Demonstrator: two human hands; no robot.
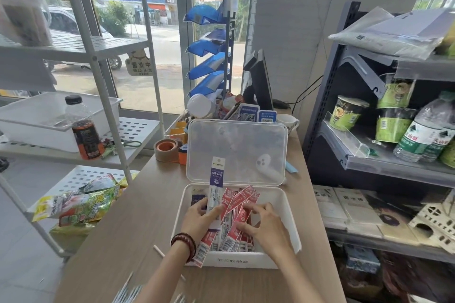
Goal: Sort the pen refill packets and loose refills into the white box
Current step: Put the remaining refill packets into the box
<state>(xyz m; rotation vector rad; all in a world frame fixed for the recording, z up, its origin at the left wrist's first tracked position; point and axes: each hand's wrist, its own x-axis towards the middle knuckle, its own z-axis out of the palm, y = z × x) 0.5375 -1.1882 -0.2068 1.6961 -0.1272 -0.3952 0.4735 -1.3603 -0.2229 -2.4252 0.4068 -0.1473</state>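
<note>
Lower centre | blue-white packet point(216, 187) held upright by left hand point(199, 219) | red packets point(240, 202) gripped by right hand point(266, 227) in white box point(291, 216)

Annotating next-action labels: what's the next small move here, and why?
Probably lower the purple-white packet flat into the left side of the white box: the left hand holds it upright there, beside another purple packet, while the right hand grips the red packets.
</note>
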